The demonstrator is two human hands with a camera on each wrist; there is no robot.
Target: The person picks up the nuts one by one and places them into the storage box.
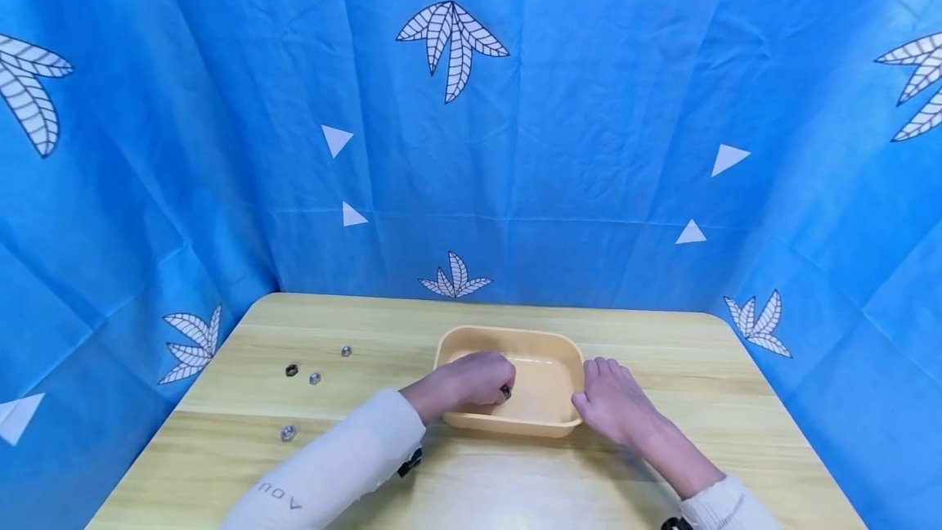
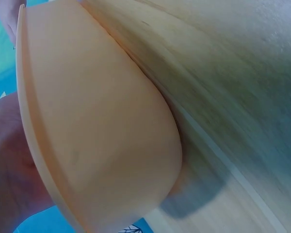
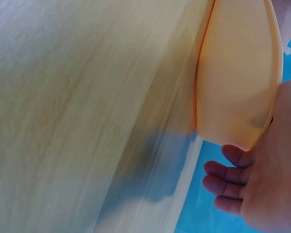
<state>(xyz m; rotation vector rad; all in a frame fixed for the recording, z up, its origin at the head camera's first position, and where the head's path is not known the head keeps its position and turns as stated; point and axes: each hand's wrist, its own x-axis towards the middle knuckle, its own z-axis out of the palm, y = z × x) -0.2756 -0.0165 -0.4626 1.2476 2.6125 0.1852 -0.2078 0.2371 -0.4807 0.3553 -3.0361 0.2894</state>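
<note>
Wooden table (image 1: 662,350) backed by blue curtain (image 1: 589,105), orange tray (image 1: 545,387) set mid-table, its right end gripped by the right hand (image 1: 614,401), dark nut (image 1: 505,392) pinched in the closed left hand (image 1: 480,379) over the tray's left half, four loose nuts (image 1: 315,379) scattered left.

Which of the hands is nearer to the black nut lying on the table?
Left. The left hand, over the tan tray, is right of the black nut; the right hand, at the tray's right end, is farther right.

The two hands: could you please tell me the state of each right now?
Left hand: closed, holding a dark nut.
Right hand: closed, holding the tray at its right end.
</note>
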